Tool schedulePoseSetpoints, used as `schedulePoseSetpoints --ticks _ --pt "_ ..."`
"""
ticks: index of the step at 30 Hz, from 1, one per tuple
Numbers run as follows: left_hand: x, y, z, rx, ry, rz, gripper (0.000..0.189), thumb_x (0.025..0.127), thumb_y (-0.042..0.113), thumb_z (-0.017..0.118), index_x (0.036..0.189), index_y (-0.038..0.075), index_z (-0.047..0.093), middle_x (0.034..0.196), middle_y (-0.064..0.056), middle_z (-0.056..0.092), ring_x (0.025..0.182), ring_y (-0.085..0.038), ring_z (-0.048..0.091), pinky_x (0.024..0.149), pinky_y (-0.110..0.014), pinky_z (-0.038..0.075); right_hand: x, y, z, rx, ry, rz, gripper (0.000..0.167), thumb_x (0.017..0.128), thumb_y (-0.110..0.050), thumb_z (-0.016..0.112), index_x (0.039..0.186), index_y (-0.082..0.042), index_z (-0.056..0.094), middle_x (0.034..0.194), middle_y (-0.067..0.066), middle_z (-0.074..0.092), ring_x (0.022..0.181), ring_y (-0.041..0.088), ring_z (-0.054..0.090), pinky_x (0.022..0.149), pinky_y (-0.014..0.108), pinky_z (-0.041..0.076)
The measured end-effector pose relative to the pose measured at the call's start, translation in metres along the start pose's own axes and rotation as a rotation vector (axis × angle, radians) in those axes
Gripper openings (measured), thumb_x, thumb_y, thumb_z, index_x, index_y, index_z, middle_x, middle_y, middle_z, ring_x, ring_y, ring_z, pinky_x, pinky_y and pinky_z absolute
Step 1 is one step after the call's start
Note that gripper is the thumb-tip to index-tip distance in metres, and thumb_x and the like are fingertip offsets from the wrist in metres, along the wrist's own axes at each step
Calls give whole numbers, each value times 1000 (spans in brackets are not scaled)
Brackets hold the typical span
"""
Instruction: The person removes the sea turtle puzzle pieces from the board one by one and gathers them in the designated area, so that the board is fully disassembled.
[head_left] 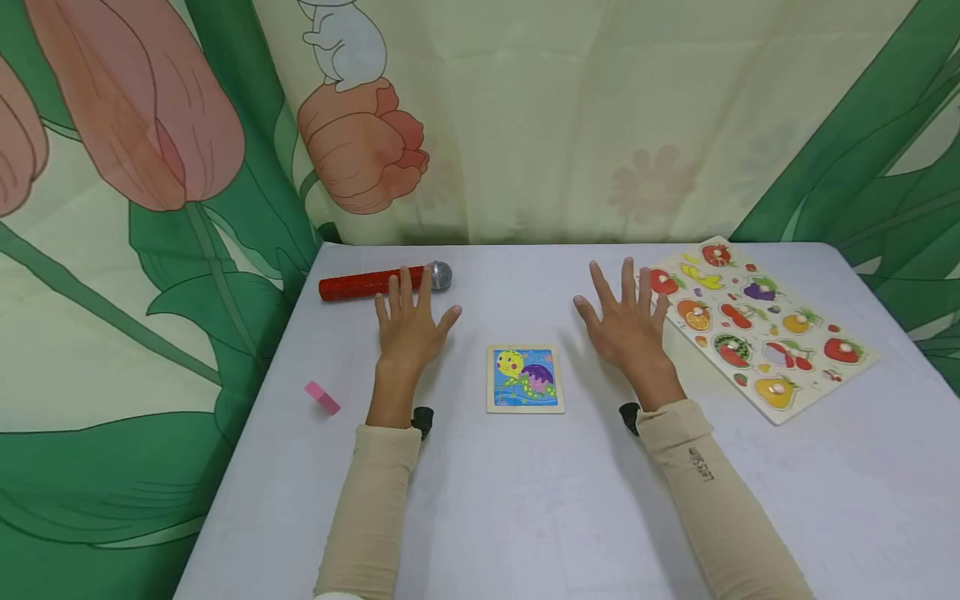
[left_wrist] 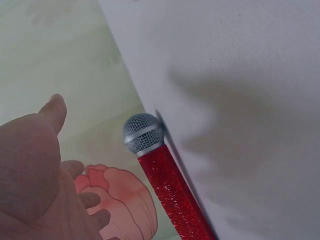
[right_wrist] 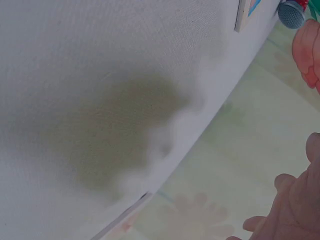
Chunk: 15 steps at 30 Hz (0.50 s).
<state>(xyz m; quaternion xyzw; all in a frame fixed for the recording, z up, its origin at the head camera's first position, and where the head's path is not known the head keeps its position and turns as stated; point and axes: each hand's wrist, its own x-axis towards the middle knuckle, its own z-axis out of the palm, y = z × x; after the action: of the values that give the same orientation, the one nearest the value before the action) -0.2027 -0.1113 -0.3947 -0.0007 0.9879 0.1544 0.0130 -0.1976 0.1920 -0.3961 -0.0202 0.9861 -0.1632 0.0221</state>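
My left hand (head_left: 408, 333) hovers over the table with fingers spread, its fingertips overlapping a red glittery microphone (head_left: 360, 286) in the head view. In the left wrist view the palm faces the microphone (left_wrist: 172, 192), whose silver mesh head shows, and nothing is in the hand. My right hand (head_left: 626, 333) is also spread and holds nothing, its fingertips beside the corner of a fruit puzzle board (head_left: 750, 387). A small square turtle puzzle (head_left: 525, 379) lies between the hands, its picture pieces inside a wooden frame. Shadows of the hands fall on the cloth.
At the left of the white-covered table (head_left: 517, 508) lies a small pink block (head_left: 322, 397). The fruit board takes up the right side, with knobbed fruit pieces in it. Behind the table's far edge hangs a curtain (head_left: 540, 125) printed with flowers.
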Motion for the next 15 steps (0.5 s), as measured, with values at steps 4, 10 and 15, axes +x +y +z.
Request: schedulePoseSetpoints --ticks 4,10,15 --pt "-1 1 -2 -12 1 2 88 102 56 51 167 15 8 171 -18 -6 156 -37 -11 121 -57 -7 1 -2 -1 -7 -5 -6 72 107 -59 26 166 -26 2 167 20 -22 151 44 -22 113 72 -11" --pt "-4 4 -3 49 -4 9 88 102 57 51 166 15 9 171 -18 -4 156 -37 -8 122 -58 -4 3 -4 0 -1 -12 -39 71 108 -56 31 167 -25 8 168 21 -18 152 43 -19 115 71 -9" --pt "-29 19 5 164 -88 82 85 103 55 53 166 13 13 171 -19 4 156 -37 2 123 -57 5 6 -8 9 3 -5 -198 59 107 -41 52 160 -19 37 168 24 13 154 44 4 116 70 7"
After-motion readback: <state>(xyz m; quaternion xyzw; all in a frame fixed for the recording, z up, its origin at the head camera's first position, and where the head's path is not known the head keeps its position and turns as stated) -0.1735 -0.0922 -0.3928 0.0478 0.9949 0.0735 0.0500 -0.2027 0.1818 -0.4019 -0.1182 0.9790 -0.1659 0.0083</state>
